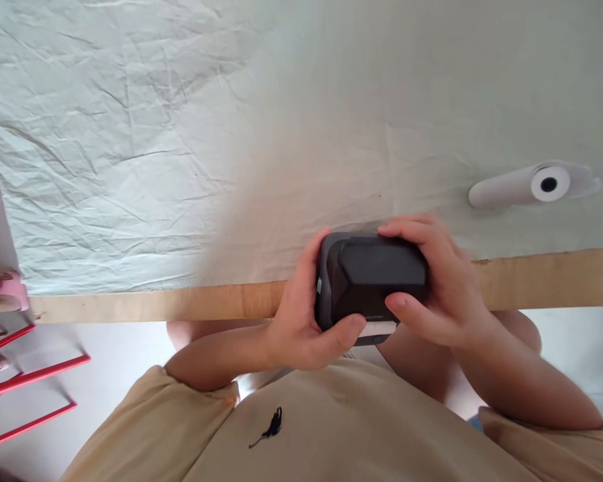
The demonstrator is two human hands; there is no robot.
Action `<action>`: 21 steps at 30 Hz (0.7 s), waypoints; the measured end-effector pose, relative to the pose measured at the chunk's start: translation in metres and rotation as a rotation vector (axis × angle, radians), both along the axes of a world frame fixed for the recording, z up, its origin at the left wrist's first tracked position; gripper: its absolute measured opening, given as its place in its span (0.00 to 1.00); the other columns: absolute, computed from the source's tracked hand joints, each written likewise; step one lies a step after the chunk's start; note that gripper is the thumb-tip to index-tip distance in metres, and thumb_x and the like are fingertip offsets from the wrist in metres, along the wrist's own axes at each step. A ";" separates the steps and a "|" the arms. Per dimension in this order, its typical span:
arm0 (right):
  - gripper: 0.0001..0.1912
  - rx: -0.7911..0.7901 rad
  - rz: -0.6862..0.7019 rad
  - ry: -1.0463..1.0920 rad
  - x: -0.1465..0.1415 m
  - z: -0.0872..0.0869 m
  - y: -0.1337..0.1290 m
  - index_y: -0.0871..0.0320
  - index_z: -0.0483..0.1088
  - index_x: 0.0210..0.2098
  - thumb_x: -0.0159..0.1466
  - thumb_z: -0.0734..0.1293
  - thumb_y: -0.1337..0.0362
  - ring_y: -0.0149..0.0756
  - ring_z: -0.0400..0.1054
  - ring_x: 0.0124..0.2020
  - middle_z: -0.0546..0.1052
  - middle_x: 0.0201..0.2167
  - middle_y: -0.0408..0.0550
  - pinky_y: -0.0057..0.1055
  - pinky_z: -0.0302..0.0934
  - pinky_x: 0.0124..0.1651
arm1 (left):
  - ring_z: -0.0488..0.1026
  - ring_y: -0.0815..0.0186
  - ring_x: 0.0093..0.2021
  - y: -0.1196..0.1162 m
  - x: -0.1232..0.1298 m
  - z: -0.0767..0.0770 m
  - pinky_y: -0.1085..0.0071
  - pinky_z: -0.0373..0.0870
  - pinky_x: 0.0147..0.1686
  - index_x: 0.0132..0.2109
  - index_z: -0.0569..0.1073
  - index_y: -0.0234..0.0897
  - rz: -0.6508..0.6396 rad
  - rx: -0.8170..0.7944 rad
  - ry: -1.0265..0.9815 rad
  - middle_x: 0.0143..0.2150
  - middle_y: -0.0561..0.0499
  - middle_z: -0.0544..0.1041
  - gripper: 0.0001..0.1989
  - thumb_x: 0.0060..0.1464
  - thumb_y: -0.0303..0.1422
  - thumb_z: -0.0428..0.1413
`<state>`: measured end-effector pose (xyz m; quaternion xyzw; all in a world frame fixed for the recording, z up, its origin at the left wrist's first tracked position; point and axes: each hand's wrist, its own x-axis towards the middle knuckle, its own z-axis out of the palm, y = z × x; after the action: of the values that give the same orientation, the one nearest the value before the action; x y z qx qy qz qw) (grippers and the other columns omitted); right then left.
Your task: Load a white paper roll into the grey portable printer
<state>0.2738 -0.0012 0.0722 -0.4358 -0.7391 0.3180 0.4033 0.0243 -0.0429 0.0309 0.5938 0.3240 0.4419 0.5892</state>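
Note:
A small black receipt printer [382,264] is held between both hands over the table's front edge. My left hand [301,328] grips its left side, the thumb on the near edge. My right hand [449,288] wraps the right side, fingers at the far edge and thumb on top of the lid. The lid looks closed. A white strip of paper [376,329] shows at the near edge, by my left thumb. To the right, a white paper roll [510,186] with a dark core stands on the table, its loose end curling out to the right.
A wrinkled pale green cloth [145,154] covers the table, whose bare wooden edge [221,302] runs along the front. At the lower left are red metal bars [35,378] and another person's foot in a pink shoe [10,289]. My legs are under the edge.

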 end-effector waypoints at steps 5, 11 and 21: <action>0.30 -0.001 0.037 0.008 0.004 -0.001 0.001 0.42 0.74 0.73 0.77 0.74 0.44 0.57 0.84 0.51 0.88 0.57 0.55 0.51 0.83 0.46 | 0.83 0.38 0.73 -0.001 0.002 -0.004 0.32 0.85 0.74 0.93 0.46 0.68 -0.018 -0.027 0.037 0.78 0.44 0.79 0.66 0.60 0.58 0.76; 0.24 0.047 -0.018 -0.052 0.001 -0.009 0.000 0.45 0.75 0.70 0.80 0.69 0.44 0.53 0.84 0.51 0.87 0.55 0.53 0.50 0.83 0.46 | 0.79 0.40 0.77 0.009 -0.003 -0.007 0.32 0.82 0.77 0.91 0.55 0.67 0.033 -0.008 0.026 0.82 0.47 0.76 0.58 0.64 0.55 0.74; 0.32 0.074 -0.066 -0.047 0.003 -0.021 0.012 0.42 0.77 0.63 0.80 0.61 0.27 0.56 0.85 0.53 0.86 0.54 0.53 0.60 0.84 0.57 | 0.75 0.37 0.83 0.031 0.009 0.002 0.38 0.77 0.84 0.80 0.72 0.56 0.060 -0.108 -0.010 0.82 0.46 0.79 0.45 0.64 0.63 0.73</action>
<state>0.2773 0.0107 0.0508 -0.4519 -0.7450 0.2665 0.4121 0.0335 -0.0117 0.0326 0.5489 0.3619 0.4441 0.6086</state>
